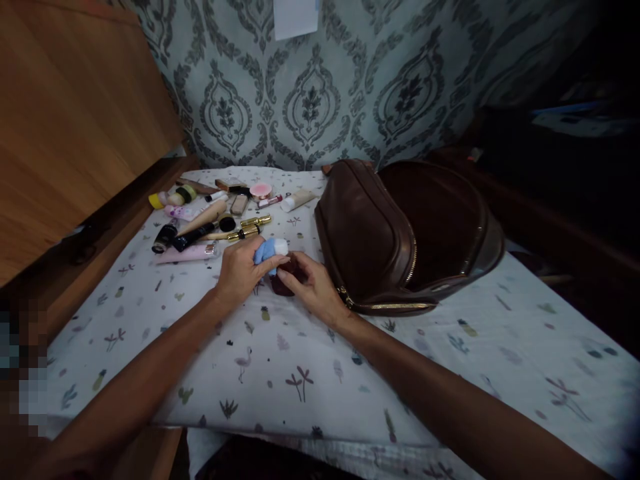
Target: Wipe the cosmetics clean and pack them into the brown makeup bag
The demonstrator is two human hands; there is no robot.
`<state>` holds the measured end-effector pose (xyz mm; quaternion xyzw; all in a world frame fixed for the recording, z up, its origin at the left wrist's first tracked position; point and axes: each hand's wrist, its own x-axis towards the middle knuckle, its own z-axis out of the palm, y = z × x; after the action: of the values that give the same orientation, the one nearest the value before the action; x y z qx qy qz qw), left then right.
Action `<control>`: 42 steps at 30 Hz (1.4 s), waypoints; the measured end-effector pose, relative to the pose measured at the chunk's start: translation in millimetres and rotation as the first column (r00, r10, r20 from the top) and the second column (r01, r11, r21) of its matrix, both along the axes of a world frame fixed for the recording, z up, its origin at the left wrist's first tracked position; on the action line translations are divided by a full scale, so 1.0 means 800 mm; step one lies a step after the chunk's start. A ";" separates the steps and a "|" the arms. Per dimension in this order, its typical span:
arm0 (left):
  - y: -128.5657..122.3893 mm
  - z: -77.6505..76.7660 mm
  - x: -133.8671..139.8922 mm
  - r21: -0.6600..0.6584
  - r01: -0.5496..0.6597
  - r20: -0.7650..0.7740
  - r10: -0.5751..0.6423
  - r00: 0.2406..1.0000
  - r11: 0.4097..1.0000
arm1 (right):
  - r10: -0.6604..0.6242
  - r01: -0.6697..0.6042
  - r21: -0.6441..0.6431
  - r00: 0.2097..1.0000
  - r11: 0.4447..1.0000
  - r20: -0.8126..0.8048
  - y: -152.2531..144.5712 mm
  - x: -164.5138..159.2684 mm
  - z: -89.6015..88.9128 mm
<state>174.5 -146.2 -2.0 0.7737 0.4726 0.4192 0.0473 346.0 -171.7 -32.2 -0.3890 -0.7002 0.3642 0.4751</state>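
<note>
My left hand [236,270] is closed round a small blue item with a white end [265,249], whose kind I cannot make out. Just to its right, my right hand [316,288] has its fingers bent round a small dark red-brown object [283,285], partly hidden by the fingers. Both hands meet low over the patterned cloth, their fingertips almost touching. Right of them lies a brown leather bag [360,227] with its gold zipper undone. A pink tube [187,253] and gold-coloured cosmetic tubes [243,233] lie left of and behind my left hand.
Several more cosmetics, among them a pink round compact [261,191], a cream tube [299,200] and a black-capped bottle [165,237], spread over the table's back left. A wooden panel [85,113] rises at left. Patterned wallpaper [310,100] stands behind the white printed cloth [270,373].
</note>
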 end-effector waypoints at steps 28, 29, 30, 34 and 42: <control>0.005 -0.009 -0.012 -0.192 0.310 -0.221 -0.349 0.911 0.931 | -0.083 0.048 -0.131 0.957 0.990 -0.277 0.014 0.001 -0.014; 0.005 -0.007 -0.014 -0.204 0.294 -0.256 -0.341 0.905 0.934 | -0.101 0.068 -0.133 0.961 0.989 -0.257 0.014 0.001 -0.014; 0.005 -0.005 -0.015 -0.210 0.277 -0.297 -0.331 0.896 0.938 | -0.123 0.097 -0.121 0.965 0.988 -0.233 0.013 0.001 -0.013; 0.006 0.000 -0.022 -0.200 0.217 -0.480 -0.289 0.828 0.955 | -0.201 0.202 -0.010 0.974 0.979 -0.107 0.007 0.003 0.002; 0.000 -0.019 -0.017 0.168 0.223 -0.598 -0.080 0.797 0.960 | -0.262 0.247 0.108 0.952 0.963 0.155 -0.003 0.011 0.042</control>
<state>161.0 -145.9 -17.5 0.9006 0.3485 0.2070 -0.1566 354.9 -174.2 1.7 -0.4845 -0.6969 0.2349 0.4737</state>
